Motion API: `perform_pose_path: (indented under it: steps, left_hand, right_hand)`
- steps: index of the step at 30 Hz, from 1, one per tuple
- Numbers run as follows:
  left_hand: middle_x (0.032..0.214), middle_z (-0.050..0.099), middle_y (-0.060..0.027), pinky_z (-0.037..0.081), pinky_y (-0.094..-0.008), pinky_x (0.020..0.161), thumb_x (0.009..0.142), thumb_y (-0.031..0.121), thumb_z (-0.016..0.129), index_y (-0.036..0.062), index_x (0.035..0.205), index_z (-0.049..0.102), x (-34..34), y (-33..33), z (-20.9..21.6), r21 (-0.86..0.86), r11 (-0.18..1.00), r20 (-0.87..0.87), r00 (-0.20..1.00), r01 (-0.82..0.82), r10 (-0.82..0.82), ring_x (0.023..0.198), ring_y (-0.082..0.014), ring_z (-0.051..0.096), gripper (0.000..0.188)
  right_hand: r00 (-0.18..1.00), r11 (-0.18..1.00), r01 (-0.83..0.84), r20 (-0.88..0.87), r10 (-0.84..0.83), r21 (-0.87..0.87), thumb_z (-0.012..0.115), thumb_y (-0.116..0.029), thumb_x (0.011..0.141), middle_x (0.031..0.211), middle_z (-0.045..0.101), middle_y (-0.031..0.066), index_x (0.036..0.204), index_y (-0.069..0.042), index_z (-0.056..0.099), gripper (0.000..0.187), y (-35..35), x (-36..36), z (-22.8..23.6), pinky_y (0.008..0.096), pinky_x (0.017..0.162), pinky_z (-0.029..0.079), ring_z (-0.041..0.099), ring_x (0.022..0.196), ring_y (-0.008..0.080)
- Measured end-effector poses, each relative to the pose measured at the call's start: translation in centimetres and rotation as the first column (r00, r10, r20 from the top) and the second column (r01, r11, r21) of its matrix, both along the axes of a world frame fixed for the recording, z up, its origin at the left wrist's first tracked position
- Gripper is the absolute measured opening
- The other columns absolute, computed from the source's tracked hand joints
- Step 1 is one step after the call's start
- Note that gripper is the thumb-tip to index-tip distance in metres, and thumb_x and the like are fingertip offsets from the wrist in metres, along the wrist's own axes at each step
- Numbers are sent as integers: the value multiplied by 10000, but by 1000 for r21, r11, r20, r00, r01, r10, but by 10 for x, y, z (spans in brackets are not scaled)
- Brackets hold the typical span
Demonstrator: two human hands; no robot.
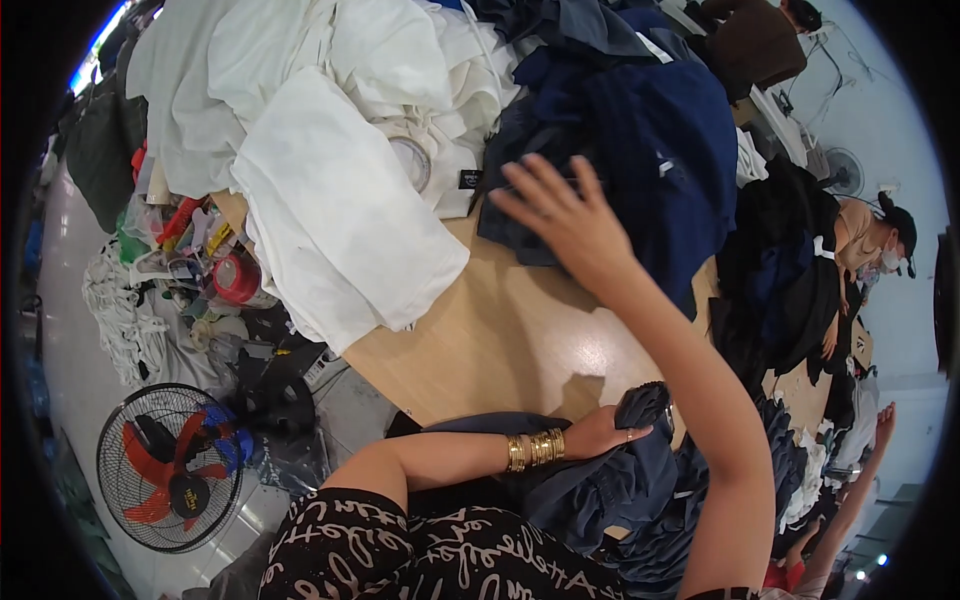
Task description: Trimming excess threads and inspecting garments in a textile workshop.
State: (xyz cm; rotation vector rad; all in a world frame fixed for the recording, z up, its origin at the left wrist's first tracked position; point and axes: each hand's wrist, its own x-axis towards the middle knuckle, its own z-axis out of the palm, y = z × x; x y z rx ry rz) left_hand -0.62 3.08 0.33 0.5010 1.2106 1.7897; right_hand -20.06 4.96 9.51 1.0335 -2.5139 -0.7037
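my left hand (598, 433) is clamped on a dark grey-blue garment (590, 492), fingers wrapped round a gathered fold at the near edge of the table (490, 320); the rest of the cloth falls in loose folds in front of my body. gold bangles (537, 450) ring that wrist. my right hand (572, 222) is spread with its fingers apart and holds nothing; it is over the near left part of a navy clothes pile (665, 140), and i cannot tell whether it touches the cloth. bare pale wood shows between my hands. left of the navy pile lies a heap of white garments (340, 215), with a roll of tape (410, 165) among them. beyond the table's left edge is a jumble of odds and ends (235, 278), and nearer me a fan (175, 470) with red blades. to the right are black clothes (785, 270), and past them a person (860, 235) in a dark cap leans forward.
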Motion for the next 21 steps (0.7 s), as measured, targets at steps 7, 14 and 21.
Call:
perform_pose_path:
  steps: [7,14,21]
  left_hand:
    - [851,627,-90,453,-282,744,834,418,605,-39,993,578,-1,2,-2,-58,997,-14,999,49,-50,782,-128,577,484]
    - [935,629,-168,441,-304,821,833,453,583,-25,1137,523,4,12,-16,62,996,-148,986,-62,71,898,-210,603,569]
    - [738,646,-108,477,-314,694,818,440,611,-28,913,564,8,20,-22,196,977,-15,996,-83,87,710,-175,616,480]
  right_hand:
    - [948,905,278,245,-204,-322,541,-7,688,903,541,77,884,-107,580,223,29,-33,-21,368,697,495,536,891,290]
    - [962,787,254,59,-268,-562,571,27,628,866,488,102,924,-72,585,313,74,9,63,351,744,428,497,872,300]
    - [888,925,343,379,-262,-165,643,9,574,1232,444,72,1193,-171,501,660,39,47,28,442,989,267,408,1161,277]
